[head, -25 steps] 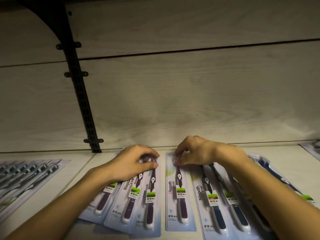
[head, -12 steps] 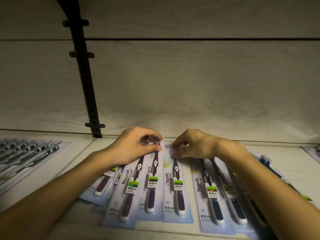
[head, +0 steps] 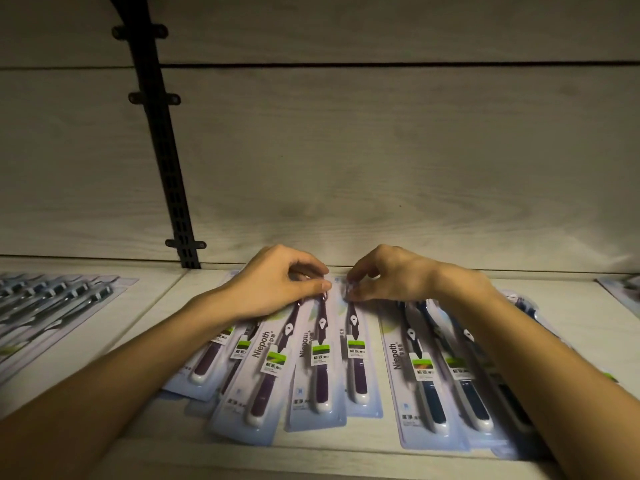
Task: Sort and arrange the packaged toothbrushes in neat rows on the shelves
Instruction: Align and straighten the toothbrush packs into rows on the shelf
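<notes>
Left hand (head: pixel 277 284): your grip pinches a purple pack (head: pixel 320 362) top
Right hand (head: pixel 391 277): pinches the next pack (head: pixel 356 365)
Packs: probably light, bendy, slippery; hold the edges

"Niepoth" stands on a purple toothbrush pack (head: pixel 258 372) at left and a blue toothbrush pack (head: pixel 415 382) at right.

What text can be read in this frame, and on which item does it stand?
"Niepoth": card of the angled purple toothbrush pack.
"Niepoth": card of the blue toothbrush pack.
Brand word on the middle purple pack: blurred, partly covered.
Green labels, other small print: too small to read.
</notes>
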